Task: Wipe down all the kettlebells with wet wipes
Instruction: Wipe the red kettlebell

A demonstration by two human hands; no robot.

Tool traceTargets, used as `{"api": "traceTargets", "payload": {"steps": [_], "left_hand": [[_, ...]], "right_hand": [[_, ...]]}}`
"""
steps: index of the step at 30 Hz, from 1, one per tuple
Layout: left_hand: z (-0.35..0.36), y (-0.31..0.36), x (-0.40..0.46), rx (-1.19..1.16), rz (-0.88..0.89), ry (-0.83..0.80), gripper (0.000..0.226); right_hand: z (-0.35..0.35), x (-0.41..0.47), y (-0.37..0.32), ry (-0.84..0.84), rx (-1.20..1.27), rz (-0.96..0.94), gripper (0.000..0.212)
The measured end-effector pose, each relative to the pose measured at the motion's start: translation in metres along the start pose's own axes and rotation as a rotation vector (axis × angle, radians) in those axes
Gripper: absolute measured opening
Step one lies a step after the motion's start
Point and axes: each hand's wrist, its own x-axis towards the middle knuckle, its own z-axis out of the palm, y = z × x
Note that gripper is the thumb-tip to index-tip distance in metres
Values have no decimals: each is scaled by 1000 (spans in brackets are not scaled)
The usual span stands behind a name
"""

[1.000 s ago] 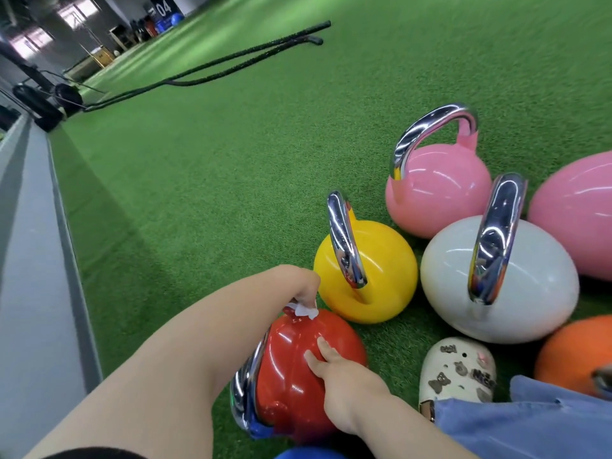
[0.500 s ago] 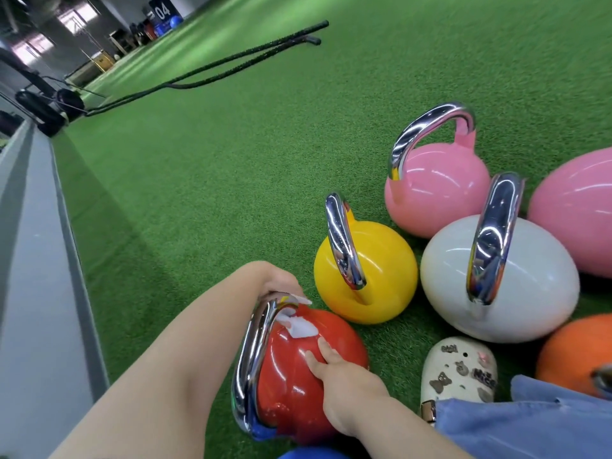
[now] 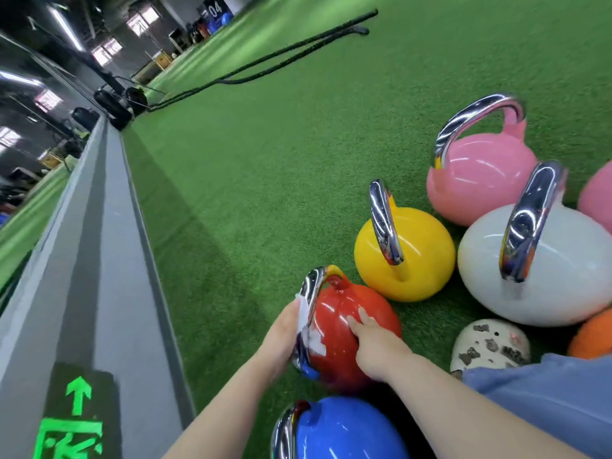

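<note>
Wiping in hand: left hand (image 3: pixel 286 329) grips wet wipe (image 3: pixel 309 336) around red kettlebell (image 3: pixel 351 329) handle; right hand (image 3: pixel 376 346), fingers straight, steadies it. Next, probably the body.

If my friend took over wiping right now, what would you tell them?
Left hand: presses a white wet wipe around the chrome handle of the shiny red kettlebell.
Right hand: fingers rest flat on the red body, steadying it.
Around on the green turf: yellow kettlebell, pink kettlebell, white kettlebell, blue kettlebell; an orange one sits at the frame's edge.
Done: cannot tell which are already clean.
Left: finish the red one, then the others.
</note>
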Motion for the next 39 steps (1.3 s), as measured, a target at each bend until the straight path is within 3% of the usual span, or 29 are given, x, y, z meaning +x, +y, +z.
{"api": "traceTargets", "payload": {"steps": [7,11,14,19,24,28,33,39], "left_hand": [[9,-36,-10,-176,-55,258,42],[14,-34,-9,-556,-210,201,53],[26,-37,-13,-778,-280,245,48],[43,-46,-16,-1003,-229,393,45],[44,-43,-16,-1017,-305,377,44],[40,-44,-18,-1157,-355,315,45],[40,-48,-21,-1216,-320,208,42],[32,-40,-36,-1237,-289,35,38]], "right_hand": [[20,-16,-3,12,61,24,60],[19,-23,-5,16,33,30,57],[17,-25,-4,48,57,40,54],[15,-31,0,64,64,48,54],[13,-32,5,79,74,71,52],[15,-27,4,101,136,73,46],[23,-26,-9,180,236,10,26],[41,-27,-32,223,363,-39,33]]}}
